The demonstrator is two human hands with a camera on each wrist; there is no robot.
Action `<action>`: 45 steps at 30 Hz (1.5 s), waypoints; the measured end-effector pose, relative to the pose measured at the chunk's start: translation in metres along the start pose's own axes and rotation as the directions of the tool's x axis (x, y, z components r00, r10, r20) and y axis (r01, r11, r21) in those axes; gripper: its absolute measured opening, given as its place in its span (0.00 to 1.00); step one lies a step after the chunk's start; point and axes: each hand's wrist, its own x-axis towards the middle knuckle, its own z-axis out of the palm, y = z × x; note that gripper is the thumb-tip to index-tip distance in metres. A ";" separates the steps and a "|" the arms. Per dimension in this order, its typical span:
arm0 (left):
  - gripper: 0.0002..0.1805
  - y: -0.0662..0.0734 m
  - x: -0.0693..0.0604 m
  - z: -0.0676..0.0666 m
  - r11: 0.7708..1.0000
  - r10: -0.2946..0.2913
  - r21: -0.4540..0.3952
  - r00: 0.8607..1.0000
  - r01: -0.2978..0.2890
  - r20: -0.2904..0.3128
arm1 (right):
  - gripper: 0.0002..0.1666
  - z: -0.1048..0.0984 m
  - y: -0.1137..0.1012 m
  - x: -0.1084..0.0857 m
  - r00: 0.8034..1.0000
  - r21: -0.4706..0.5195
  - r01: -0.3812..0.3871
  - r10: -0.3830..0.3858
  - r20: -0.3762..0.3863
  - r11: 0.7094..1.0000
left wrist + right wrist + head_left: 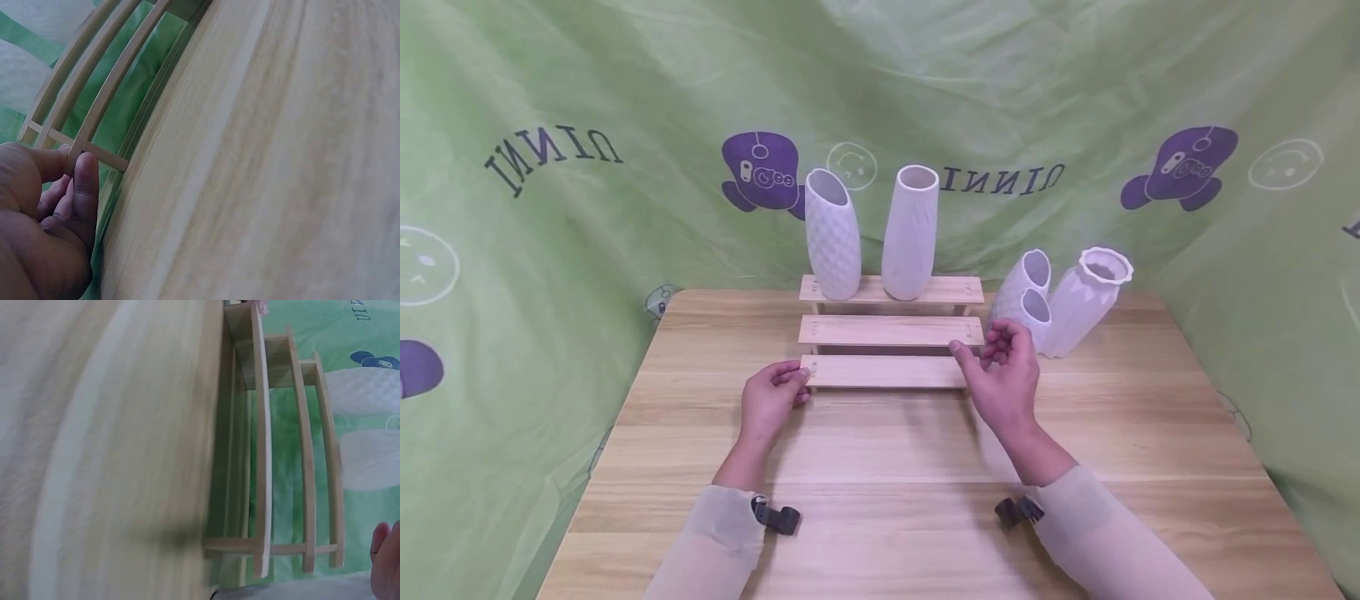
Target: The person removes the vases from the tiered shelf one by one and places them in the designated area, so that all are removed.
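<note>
A three-tiered wooden stand [891, 331] is on the table. My left hand [771, 400] pinches the left end of its lowest board between thumb and fingers; the left wrist view shows this grip on the board [103, 100] closely. At the stand's right end is my right hand [1009, 383], fingers loosely bent and holding nothing. The right wrist view shows only part of that hand [387, 562], apart from the boards [262, 456]. On the top board stand two white vases, a dimpled one [833, 237] at left and a smoother one [912, 233] beside it.
Right of the stand, three more white vases sit close together: a dimpled one [1018, 279], a shorter one [1036, 312] partly behind my right hand, and one with a scalloped rim [1086, 304]. Green printed cloth [1000, 83] hangs behind the wooden table [880, 517].
</note>
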 end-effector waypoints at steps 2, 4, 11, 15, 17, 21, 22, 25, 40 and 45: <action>0.16 0.000 0.000 0.000 1.000 0.002 -0.006 1.000 -0.002 0.001 | 0.31 0.003 -0.001 0.002 1.000 0.010 -0.001 0.001 0.000 1.000; 0.16 0.000 -0.001 0.001 1.000 0.006 -0.006 1.000 -0.006 0.002 | 0.32 0.006 -0.003 0.005 1.000 0.026 -0.011 0.011 0.003 1.000; 0.16 0.000 -0.001 0.001 1.000 0.016 -0.009 1.000 -0.016 0.002 | 0.33 0.017 -0.005 0.011 0.993 0.040 -0.115 0.114 0.041 0.993; 0.16 0.000 -0.001 0.001 1.000 0.019 -0.006 1.000 -0.019 0.003 | 0.34 0.022 -0.008 0.015 0.993 0.011 -0.109 0.108 0.044 0.994; 0.15 0.000 -0.001 0.002 1.000 0.021 -0.011 1.000 -0.021 0.001 | 0.35 0.024 -0.010 0.017 0.994 0.006 -0.102 0.102 0.041 0.995; 0.15 0.001 -0.002 0.002 1.000 0.023 -0.011 1.000 -0.023 0.000 | 0.37 0.028 0.008 0.022 0.994 -0.005 -0.101 0.101 0.043 0.995; 0.15 0.001 -0.001 0.002 1.000 0.022 -0.012 1.000 -0.022 -0.001 | 0.38 0.030 0.015 0.023 0.994 -0.007 -0.102 0.102 0.046 0.995; 0.15 0.001 -0.001 0.002 1.000 0.021 -0.014 1.000 -0.021 -0.002 | 0.41 0.033 0.034 0.027 0.992 -0.019 -0.101 0.103 0.069 0.995; 0.15 0.000 -0.001 0.001 1.000 0.013 -0.004 1.000 -0.013 -0.006 | 0.46 0.055 0.032 0.045 0.978 -0.092 -0.159 0.170 0.124 0.983; 0.15 0.001 -0.001 0.001 1.000 0.020 -0.006 1.000 -0.020 -0.004 | 0.47 0.062 0.030 0.053 0.980 -0.105 -0.146 0.159 0.122 0.984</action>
